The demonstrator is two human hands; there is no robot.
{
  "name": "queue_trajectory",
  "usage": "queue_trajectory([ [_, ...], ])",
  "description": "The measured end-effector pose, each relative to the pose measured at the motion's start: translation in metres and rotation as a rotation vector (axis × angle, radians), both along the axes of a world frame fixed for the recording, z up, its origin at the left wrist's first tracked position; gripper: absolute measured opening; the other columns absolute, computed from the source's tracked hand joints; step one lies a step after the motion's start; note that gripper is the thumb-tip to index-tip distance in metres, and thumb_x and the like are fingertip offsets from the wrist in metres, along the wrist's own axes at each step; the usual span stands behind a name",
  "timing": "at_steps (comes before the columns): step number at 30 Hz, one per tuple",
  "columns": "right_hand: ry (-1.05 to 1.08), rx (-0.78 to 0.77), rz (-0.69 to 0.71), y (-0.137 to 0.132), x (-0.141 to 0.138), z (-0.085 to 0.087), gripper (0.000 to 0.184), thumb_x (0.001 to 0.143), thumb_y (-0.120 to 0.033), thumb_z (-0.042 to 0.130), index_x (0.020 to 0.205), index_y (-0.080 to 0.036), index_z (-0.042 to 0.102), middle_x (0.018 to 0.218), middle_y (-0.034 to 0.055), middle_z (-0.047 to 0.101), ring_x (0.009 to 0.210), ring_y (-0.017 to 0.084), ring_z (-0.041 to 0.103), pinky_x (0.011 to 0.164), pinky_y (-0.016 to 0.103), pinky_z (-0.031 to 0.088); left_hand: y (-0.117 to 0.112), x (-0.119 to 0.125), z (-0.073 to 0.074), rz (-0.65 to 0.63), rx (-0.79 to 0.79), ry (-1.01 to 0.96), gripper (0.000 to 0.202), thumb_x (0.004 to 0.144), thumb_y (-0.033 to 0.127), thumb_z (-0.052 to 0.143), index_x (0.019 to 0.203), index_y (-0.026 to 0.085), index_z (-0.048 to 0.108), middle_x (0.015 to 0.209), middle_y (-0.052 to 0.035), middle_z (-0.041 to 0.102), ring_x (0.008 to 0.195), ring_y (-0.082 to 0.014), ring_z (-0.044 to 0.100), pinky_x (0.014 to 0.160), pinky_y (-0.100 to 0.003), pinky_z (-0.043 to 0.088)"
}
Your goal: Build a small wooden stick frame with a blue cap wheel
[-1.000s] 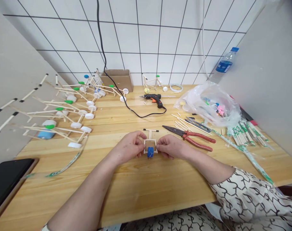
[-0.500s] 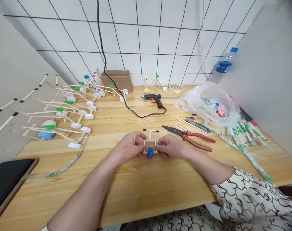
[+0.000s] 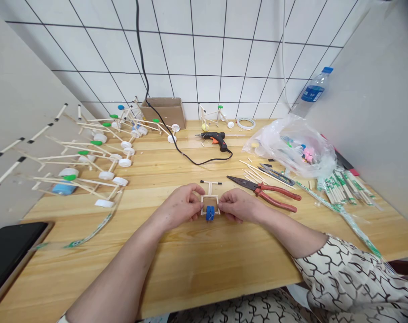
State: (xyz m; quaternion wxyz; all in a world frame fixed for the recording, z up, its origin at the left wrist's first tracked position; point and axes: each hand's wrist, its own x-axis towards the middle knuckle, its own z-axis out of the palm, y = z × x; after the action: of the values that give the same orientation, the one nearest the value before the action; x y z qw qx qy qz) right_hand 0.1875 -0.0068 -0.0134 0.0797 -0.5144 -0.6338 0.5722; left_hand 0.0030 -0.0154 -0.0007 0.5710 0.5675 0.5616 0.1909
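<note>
A small frame of thin wooden sticks (image 3: 210, 196) lies on the wooden table (image 3: 197, 260) in front of me, with a T-shaped end pointing away and a blue bottle cap (image 3: 210, 212) set upright at its near end. My left hand (image 3: 180, 202) pinches the frame's left side, fingers closed. My right hand (image 3: 237, 205) pinches the right side the same way. Both hands rest on the table.
Red-handled pliers (image 3: 264, 192) and small snips (image 3: 278, 175) lie to the right, by loose sticks and a plastic bag (image 3: 291, 143). A glue gun (image 3: 215, 137) with its black cord lies behind. Several finished stick models (image 3: 96, 152) fill the left. A phone (image 3: 12, 251) is at the near left.
</note>
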Motion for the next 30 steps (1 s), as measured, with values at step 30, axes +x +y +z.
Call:
queue_trajectory([
  [30, 0.013, -0.007, -0.011, 0.0000, -0.0002, 0.0000, 0.018, 0.074, -0.019, 0.049, 0.056, -0.017, 0.046, 0.038, -0.0086, 0.046, 0.029, 0.004, 0.036, 0.030, 0.015, 0.028, -0.0001, 0.0002, 0.0007, 0.006, -0.004, -0.009, 0.025, 0.065, 0.016, 0.055, 0.089, 0.017, 0.048, 0.047, 0.0069, 0.054, 0.042, -0.0114, 0.052, 0.042, -0.021, 0.039],
])
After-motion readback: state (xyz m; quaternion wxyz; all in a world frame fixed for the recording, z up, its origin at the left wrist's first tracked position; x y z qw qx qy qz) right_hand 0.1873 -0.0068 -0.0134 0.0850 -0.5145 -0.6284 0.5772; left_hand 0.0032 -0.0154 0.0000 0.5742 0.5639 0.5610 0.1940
